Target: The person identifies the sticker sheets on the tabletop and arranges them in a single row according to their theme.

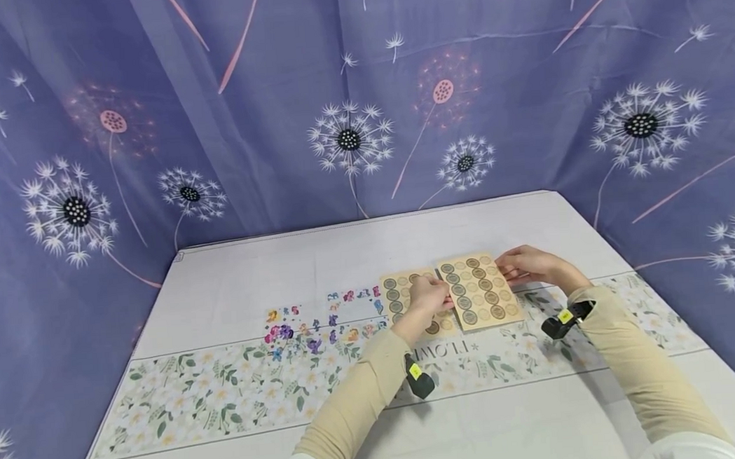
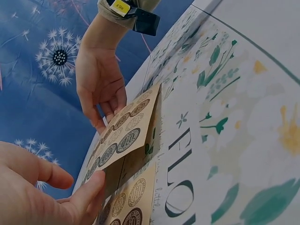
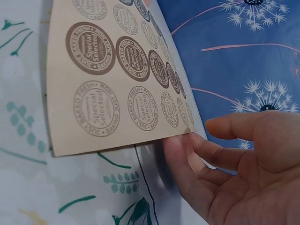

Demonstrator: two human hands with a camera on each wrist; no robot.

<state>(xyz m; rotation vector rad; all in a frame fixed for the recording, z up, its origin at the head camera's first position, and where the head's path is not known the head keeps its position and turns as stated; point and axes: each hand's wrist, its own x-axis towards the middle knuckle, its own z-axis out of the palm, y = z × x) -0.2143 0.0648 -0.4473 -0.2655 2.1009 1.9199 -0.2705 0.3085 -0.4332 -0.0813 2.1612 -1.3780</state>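
A tan sheet of round stickers [image 1: 480, 291], printed in dark and light brown, is tilted with its near corner raised off the table. My left hand [image 1: 430, 296] is at its left edge. In the left wrist view the left fingertips [image 2: 96, 180] meet that edge, with the thumb standing apart. My right hand [image 1: 530, 265] is at the sheet's right edge. Its fingers [image 3: 176, 152] touch the edge from below in the right wrist view, and the thumb is clear of the paper. A second tan sticker sheet [image 1: 439, 328] lies to the left, partly covered by the left hand.
Clear sheets with colorful pony stickers [image 1: 314, 345] lie left of the tan sheets. The white table [image 1: 269, 270] carries a cover band of printed flowers and lettering. A purple dandelion curtain [image 1: 262, 159] closes off the back and sides.
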